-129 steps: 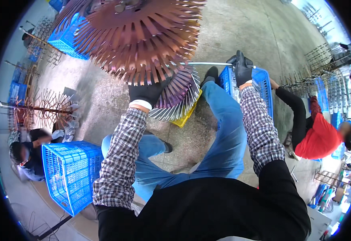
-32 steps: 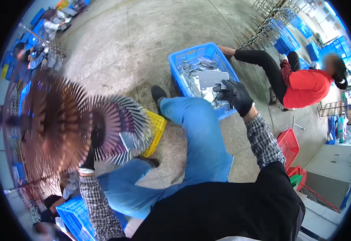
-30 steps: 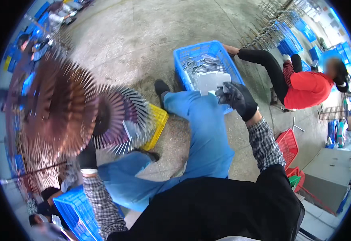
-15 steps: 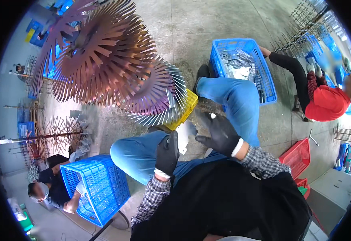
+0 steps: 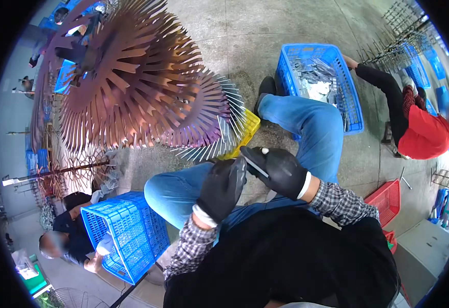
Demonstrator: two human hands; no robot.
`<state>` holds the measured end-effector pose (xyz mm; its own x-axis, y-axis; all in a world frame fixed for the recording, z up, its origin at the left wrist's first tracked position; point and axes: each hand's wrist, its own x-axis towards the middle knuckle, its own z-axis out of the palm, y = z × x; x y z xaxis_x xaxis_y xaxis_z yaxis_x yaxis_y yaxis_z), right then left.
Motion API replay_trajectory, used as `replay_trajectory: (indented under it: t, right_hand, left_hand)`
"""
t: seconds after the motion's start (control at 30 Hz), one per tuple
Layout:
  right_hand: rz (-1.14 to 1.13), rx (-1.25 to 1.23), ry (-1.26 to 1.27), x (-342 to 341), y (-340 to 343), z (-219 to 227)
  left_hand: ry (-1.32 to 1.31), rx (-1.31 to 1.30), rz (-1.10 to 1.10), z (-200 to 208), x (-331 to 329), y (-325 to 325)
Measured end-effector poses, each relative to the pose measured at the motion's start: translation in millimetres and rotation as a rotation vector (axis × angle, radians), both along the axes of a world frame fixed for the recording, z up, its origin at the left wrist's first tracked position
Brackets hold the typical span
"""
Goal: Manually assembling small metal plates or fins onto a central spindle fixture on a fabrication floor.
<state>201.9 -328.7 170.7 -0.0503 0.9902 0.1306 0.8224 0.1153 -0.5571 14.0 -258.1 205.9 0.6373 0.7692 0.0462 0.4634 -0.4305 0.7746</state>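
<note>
Both my hands wear black gloves and are close together above my lap. My right hand (image 5: 282,172) is closed on a thin flat metal plate (image 5: 255,164), seen nearly edge-on, its grey edge pointing at my left hand. A small white spot shows on the right glove's finger. Just beside it, my left hand (image 5: 220,189) is closed, its fingers pressed together near the plate; what it holds, if anything, is hidden. Beyond my left knee rises a tall stack of copper and purple metal discs (image 5: 132,77) with radiating slats. A yellow crate (image 5: 250,128) stands under its right edge.
Ahead right, a blue crate (image 5: 359,105) holds many flat metal pieces (image 5: 314,74). Another blue crate (image 5: 155,226) stands at my left, a person (image 5: 70,236) reaching into it. Someone in red (image 5: 424,133) sits at right. A red basket (image 5: 386,203) lies behind my right elbow.
My hands have drawn closer together. A pale flat plate seen between them earlier now shows no broad face; a thin plate edge shows at my right hand. The view has shifted slightly.
</note>
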Motion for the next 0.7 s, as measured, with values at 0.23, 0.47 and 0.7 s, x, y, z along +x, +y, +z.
replay_trajectory:
  t: [0.23, 0.47, 0.7]
  right_hand:
    - [-0.381, -0.112, 0.695, 15, 42, -31]
    - [-0.303, -0.027, 0.511, -1, 78, -50]
    - [-0.255, 0.042, 0.283, -8, 83, -64]
  left_hand:
    - [0.378, 0.844, 0.019, 23, -64, 74]
    - [0.411, 0.692, 0.076, -5, -66, 93]
    - [0.425, 0.694, 0.057, -18, -73, 96]
